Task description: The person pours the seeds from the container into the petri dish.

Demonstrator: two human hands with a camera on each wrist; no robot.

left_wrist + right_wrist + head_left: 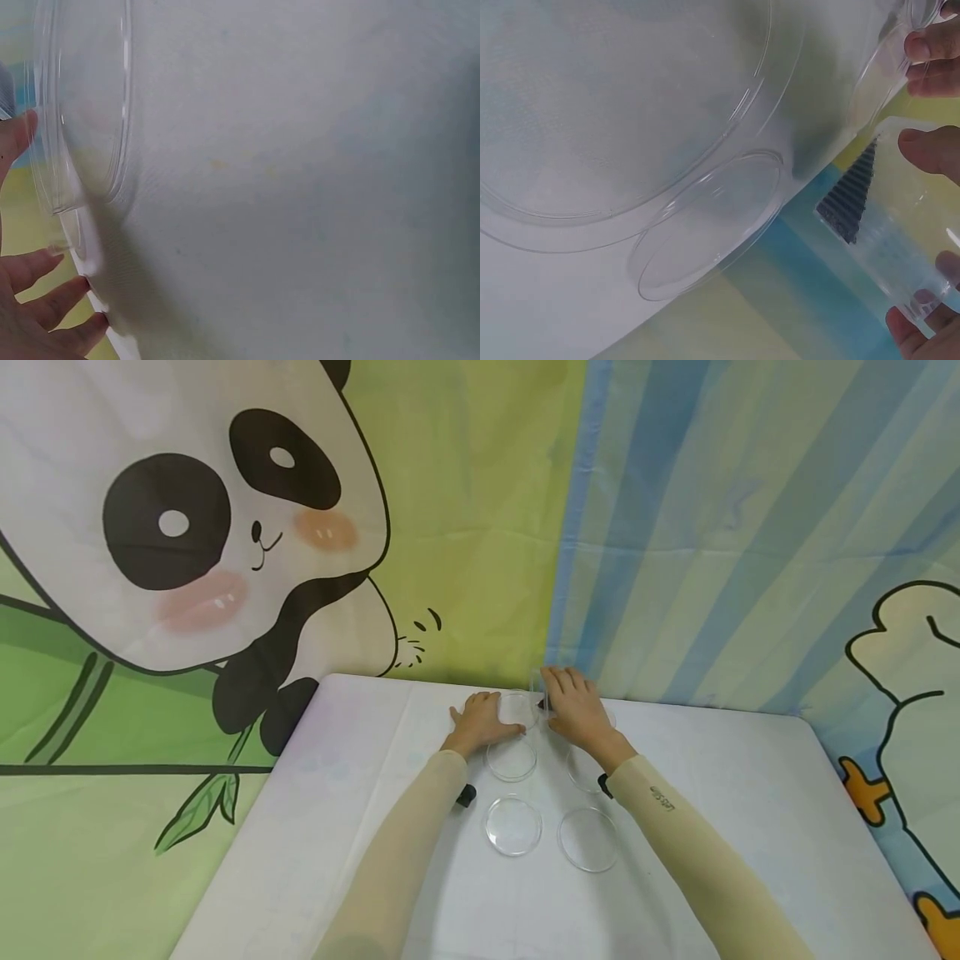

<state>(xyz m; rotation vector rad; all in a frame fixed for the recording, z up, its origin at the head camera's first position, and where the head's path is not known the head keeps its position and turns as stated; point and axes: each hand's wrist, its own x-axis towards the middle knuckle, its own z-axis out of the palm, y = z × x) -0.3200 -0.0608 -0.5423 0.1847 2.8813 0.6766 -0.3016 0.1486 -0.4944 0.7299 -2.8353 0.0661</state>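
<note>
Clear round petri dishes stand in two rows on the white table. With thumb and fingers spread about its rim, my left hand [477, 722] holds the back-left petri dish [519, 703]. A second petri dish [512, 760] lies just nearer than that hand. My right hand [581, 710] grips a clear plastic container [900, 217] with a dark ridged triangle on it, thumb on one side and fingers on the other. The container is upright at the table's back edge. Beside it, the back-right petri dish [712, 232] is partly covered by the right hand in the head view.
Nearer to me lie a front-left petri dish [513, 827] and a front-right petri dish [588, 839]. Under the right wrist another petri dish [581, 768] is partly hidden. A printed cloth backdrop [480, 527] hangs right behind the white table [720, 793].
</note>
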